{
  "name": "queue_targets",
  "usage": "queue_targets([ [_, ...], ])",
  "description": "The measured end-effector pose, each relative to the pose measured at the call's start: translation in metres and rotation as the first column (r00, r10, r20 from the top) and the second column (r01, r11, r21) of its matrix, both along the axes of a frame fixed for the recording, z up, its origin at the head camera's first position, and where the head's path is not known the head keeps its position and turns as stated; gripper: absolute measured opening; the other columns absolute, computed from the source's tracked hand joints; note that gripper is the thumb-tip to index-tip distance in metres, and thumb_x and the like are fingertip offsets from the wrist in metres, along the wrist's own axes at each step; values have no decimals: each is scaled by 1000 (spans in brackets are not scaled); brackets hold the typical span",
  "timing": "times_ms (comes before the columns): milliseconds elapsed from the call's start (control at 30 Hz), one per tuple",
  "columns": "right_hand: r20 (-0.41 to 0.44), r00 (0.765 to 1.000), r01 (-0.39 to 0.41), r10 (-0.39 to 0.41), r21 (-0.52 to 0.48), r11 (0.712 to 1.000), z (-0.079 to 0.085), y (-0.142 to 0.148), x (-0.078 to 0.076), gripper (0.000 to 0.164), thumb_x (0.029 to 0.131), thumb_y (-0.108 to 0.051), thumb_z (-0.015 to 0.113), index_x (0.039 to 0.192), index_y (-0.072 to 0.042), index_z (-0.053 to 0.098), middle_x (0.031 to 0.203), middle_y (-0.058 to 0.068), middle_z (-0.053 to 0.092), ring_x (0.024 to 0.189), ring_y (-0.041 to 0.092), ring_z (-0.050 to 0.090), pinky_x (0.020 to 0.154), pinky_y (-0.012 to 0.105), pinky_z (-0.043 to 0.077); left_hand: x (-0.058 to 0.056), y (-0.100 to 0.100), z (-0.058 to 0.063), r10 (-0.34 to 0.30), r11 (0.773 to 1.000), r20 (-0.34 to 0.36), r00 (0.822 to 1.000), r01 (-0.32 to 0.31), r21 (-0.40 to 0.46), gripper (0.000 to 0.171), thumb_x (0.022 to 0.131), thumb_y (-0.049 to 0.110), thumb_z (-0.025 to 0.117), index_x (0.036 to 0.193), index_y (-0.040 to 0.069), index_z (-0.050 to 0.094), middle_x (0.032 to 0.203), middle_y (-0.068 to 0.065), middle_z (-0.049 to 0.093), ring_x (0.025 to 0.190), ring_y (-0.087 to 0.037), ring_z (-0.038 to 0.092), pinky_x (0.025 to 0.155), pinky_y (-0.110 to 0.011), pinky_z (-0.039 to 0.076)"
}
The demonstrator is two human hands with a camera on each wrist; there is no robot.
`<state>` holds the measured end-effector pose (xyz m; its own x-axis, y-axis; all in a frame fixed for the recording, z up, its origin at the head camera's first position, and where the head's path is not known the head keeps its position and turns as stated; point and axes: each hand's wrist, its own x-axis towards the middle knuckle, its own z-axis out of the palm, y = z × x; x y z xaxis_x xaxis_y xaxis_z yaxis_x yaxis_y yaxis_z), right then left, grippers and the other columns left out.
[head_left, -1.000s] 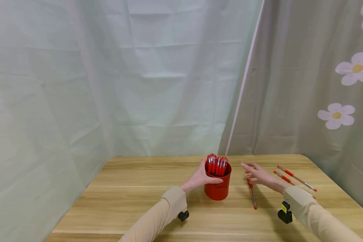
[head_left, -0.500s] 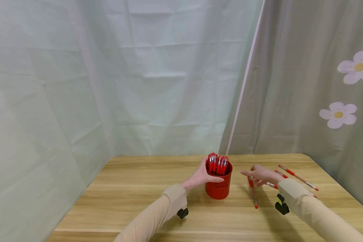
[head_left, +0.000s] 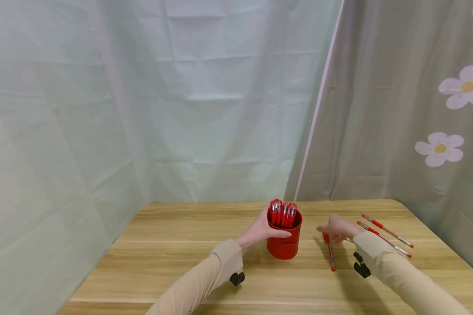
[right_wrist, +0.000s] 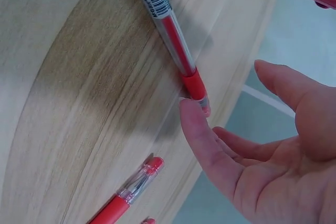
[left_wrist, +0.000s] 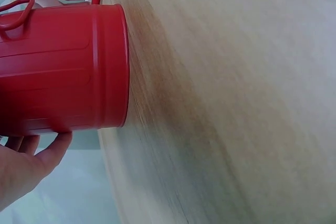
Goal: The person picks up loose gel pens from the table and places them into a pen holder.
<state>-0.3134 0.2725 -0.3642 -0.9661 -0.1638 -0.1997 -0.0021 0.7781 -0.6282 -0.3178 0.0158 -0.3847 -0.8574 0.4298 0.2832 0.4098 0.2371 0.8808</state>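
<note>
A red cylindrical pen holder stands upright on the table, with several red capped pens in it. My left hand grips the holder from its left side, thumb across the front near the rim; the left wrist view shows its fingers against the wall. To the right of the holder a red pen lies on the wood. Over this pen's end is my right hand. In the right wrist view a fingertip is right at that end, while the thumb stays well apart.
Two more red pens, a nearer one and a farther one, lie side by side at the table's right. A pale curtain and a grey flowered curtain hang behind the wooden table.
My right hand has come down and slightly left, its fingers lowering to the end of the lying pen. The left hand and the pen holder stay in place.
</note>
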Motion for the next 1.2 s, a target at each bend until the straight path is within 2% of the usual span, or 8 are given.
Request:
queue_targets([
  [133, 14, 1000, 14, -14, 25, 1000, -3, 1, -4, 50, 89, -21, 59, 50, -17, 28, 45, -4, 26, 40, 7, 22, 42, 20, 36, -1, 0, 0, -4, 1000, 6, 1000, 4, 8, 85, 69, 20, 80, 135, 12, 26, 121, 2, 45, 106, -14, 46, 84, -33, 41],
  [367, -34, 999, 17, -14, 95, 995, -5, -3, -7, 43, 87, -19, 60, 52, -14, 36, 44, -4, 32, 37, 6, 33, 49, 30, 49, 0, 1, 0, -11, 1000, 1, 1000, 11, 9, 85, 70, 19, 80, 134, 11, 26, 122, -1, 44, 107, -17, 46, 85, -35, 41],
  [633, -86, 996, 24, -10, 167, 986, -13, -6, -15, 32, 83, -16, 64, 57, -1, 55, 43, 1, 45, 35, 9, 45, 41, 25, 45, -2, 0, 0, -16, 1000, 9, 1000, 16, 5, 85, 70, 19, 80, 135, 13, 25, 121, 2, 45, 106, -14, 46, 85, -33, 40],
  [967, -156, 988, 12, 18, 193, 981, -18, -6, -20, 29, 79, -6, 61, 52, -2, 50, 40, -1, 41, 31, 6, 40, 37, 23, 43, -2, -1, 1, -21, 1000, 13, 1000, 21, 2, 85, 69, 20, 80, 135, 14, 26, 119, 4, 46, 105, -11, 46, 84, -32, 41],
  [1200, -176, 984, 20, 20, 219, 975, -22, -5, -22, 32, 76, -5, 61, 49, -8, 43, 42, 0, 42, 32, 6, 39, 35, 19, 38, -2, -1, 1, -35, 999, 26, 999, 35, 7, 84, 70, 20, 79, 135, 15, 26, 118, 5, 46, 104, -11, 46, 84, -32, 41],
])
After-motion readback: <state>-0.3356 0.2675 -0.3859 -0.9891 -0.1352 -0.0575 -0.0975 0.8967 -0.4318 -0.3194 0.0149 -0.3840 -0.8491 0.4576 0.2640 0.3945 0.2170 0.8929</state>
